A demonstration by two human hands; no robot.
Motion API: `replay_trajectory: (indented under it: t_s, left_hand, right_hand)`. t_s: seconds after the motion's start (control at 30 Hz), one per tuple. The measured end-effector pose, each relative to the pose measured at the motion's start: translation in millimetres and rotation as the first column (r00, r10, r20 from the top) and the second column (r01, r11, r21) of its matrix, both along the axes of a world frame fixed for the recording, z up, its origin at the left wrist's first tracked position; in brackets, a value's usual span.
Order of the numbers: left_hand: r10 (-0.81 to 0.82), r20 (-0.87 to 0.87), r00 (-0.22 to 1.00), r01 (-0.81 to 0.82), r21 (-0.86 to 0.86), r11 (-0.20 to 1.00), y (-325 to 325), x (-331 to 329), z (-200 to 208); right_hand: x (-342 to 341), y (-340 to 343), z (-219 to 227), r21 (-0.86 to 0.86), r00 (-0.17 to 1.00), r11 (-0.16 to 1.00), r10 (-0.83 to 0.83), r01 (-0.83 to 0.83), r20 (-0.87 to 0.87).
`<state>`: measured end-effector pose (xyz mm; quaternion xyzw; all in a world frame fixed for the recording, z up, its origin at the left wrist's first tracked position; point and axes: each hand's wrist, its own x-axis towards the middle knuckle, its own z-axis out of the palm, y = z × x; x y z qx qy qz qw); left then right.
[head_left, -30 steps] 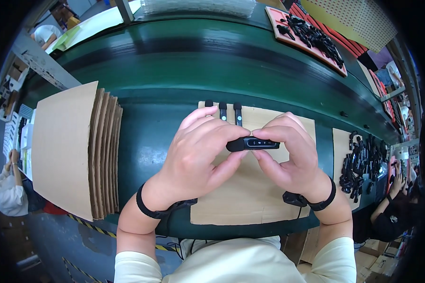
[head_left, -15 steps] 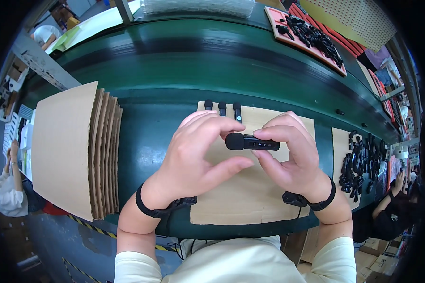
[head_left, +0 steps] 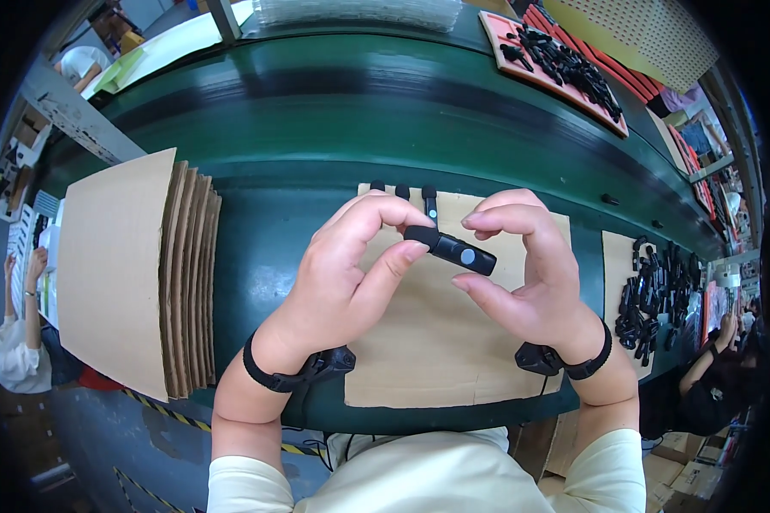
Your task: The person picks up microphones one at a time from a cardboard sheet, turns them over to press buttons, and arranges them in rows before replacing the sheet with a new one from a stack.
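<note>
A long green workbench point(head_left: 316, 111) curves across the view, and near its left end stands a stack of cardboard sheets point(head_left: 133, 274), fanned on edge. In front of the person lies a flat cardboard sheet point(head_left: 428, 359), and both hands work above it. The left hand point(head_left: 338, 286) pinches the left end of a small black oblong part point(head_left: 450, 249) between thumb and forefinger, the other fingers curled under. The right hand point(head_left: 526, 278) is cupped just beside the part's right end, forefinger arched over it and thumb below; whether those fingertips touch the part cannot be told. The part sits tilted, its right end lower, between the two hands and above the sheet's upper half. A grey round spot shows on its top face. Along the sheet's far edge lie three small black pieces point(head_left: 402, 190) in a row. To the right, a heap of black parts point(head_left: 650, 291) rests on another cardboard piece, and an orange tray point(head_left: 522, 64) of black parts sits farther back. Each wrist wears a black band.
</note>
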<state>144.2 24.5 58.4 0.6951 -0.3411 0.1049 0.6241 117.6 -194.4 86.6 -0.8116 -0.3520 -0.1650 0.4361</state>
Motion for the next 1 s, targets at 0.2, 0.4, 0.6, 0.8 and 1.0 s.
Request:
replay_trajectory:
  t_s: [0.2, 0.4, 0.6, 0.8, 1.0]
  left_hand:
    - [-0.023, -0.098, 0.995, 0.017, -0.071, 0.997, -1, -3, -1]
    - [-0.540, -0.498, 0.679, 0.203, -0.578, 0.790, 6, 6, -2]
    - [-0.526, -0.510, 0.680, 0.230, -0.533, 0.814, 2, 6, -3]
    - [-0.272, -0.490, 0.828, 0.199, -0.197, 0.960, -9, -6, -2]
    - [-0.055, -0.277, 0.959, 0.123, 0.237, 0.964, -11, -4, -8]
  right_hand:
    - [0, -1, 2, 0.041, 0.995, 0.999, 0.035, -0.031, -0.090]
    - [-1, -1, 4, 0.215, 0.953, 0.977, 0.061, 0.005, -0.298]
    - [1, 2, 5, 0.278, 0.883, 0.961, 0.128, 0.003, -0.452]
    - [3, 12, -2, 0.331, 0.740, 0.943, 0.196, 0.039, -0.643]
    - [26, -7, -18, 0.195, 0.708, 0.972, 0.043, 0.135, -0.705]
